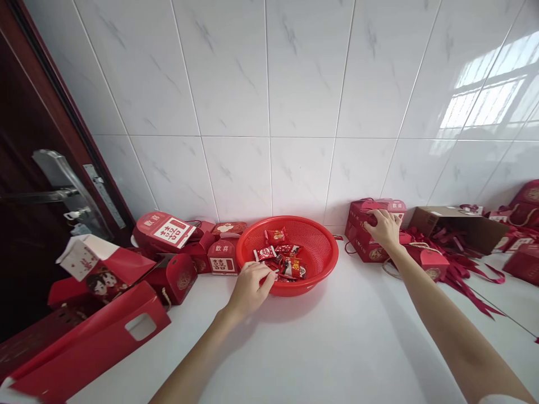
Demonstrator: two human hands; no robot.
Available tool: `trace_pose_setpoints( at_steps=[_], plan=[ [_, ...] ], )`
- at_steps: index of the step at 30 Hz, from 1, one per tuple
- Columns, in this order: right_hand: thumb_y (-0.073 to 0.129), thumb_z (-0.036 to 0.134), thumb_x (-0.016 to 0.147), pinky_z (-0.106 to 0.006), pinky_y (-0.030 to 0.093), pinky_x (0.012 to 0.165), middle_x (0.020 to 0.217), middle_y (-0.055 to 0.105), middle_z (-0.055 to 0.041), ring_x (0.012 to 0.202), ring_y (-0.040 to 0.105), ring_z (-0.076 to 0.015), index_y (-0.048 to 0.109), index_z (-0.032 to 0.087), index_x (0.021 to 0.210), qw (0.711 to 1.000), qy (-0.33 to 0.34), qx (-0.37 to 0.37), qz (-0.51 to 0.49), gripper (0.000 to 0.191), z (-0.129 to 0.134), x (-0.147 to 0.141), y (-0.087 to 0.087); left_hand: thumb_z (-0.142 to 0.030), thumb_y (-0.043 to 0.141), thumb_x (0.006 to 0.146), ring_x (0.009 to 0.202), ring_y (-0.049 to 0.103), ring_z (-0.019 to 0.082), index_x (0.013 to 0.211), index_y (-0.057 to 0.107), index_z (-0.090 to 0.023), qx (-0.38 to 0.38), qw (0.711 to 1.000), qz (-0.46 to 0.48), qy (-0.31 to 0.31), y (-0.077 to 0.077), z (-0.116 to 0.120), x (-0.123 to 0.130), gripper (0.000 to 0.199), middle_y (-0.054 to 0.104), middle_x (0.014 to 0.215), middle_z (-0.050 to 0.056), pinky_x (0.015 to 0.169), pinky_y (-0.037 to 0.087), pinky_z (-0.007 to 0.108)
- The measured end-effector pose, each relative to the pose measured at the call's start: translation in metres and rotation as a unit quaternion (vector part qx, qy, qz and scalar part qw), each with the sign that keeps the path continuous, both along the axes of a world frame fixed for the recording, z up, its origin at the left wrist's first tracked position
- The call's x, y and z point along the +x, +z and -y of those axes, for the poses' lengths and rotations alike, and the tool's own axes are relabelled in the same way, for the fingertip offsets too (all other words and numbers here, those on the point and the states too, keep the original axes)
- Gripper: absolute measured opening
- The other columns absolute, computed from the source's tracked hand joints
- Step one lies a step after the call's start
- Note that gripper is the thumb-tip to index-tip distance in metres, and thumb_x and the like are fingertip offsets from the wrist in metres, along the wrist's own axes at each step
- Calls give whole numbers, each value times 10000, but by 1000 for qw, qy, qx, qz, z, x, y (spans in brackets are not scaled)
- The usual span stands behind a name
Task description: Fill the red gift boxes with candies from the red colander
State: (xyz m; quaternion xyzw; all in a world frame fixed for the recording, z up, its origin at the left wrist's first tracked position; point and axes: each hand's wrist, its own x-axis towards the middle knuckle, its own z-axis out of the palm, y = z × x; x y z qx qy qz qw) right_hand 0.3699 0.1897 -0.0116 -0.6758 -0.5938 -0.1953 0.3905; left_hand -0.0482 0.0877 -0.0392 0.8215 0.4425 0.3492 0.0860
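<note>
A red plastic strainer basket point(324, 269) stands against the tiled wall, with several wrapped candies point(295, 268) in red, white and black lying in its bottom. My left hand point(251, 285) is at the basket's near left rim, fingers bent and closed together. Its thumb and fingertips are by the candies, and what they pinch is too hidden to make out. To the right, my right hand point(385, 225) is curled over the top of a red gift box point(357, 230) that stands by the wall.
Several red candy boxes point(222, 257) and a long opened red carton point(96, 331) crowd the left side, near a dark door point(25, 112) with a metal handle. On the right lie an open cardboard box point(433, 221), dark red ribbons point(463, 275) and more red boxes point(524, 264).
</note>
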Motion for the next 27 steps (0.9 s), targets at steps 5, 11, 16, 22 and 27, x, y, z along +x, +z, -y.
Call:
trace_pose_setpoints(
  at_steps=[5,11,16,22,27],
  plan=[
    [527,299,732,-565,343,971,1074,668,-141,1050,533,-355,642,216,974,1000,-12,6,-3,281,-5,-1,-1,-282,413,964,758,639,201,637,581,-213,5,1000,2,1,1,1,0,374,731,732,32,853,442,370],
    [529,278,726,-559,364,955,1067,679,-132,1074,519,-367,642,223,984,1000,-6,10,5,287,-7,0,0,-291,407,972,722,623,194,621,555,-213,3,1000,-3,1,1,1,0,390,706,695,19,851,441,369],
    [524,279,726,-571,371,947,1069,675,-135,1070,514,-370,646,217,997,1000,-13,11,5,304,-6,2,0,-305,385,975,710,607,191,617,531,-216,3,1000,-5,-2,2,2,0,397,699,684,21,843,433,368],
    [526,265,726,-559,398,935,1056,683,-132,1068,531,-367,656,209,1008,1000,10,12,15,315,-6,4,-1,-302,368,973,700,594,187,616,501,-215,1,1000,-5,-4,4,4,1,391,689,675,21,849,430,372],
    [509,270,740,-575,387,948,1084,678,-166,1066,529,-377,643,187,1014,1000,-16,14,1,316,-7,5,-1,-294,365,971,670,562,180,604,500,-218,9,1000,-4,2,3,4,1,398,663,640,19,844,437,372]
  ],
)
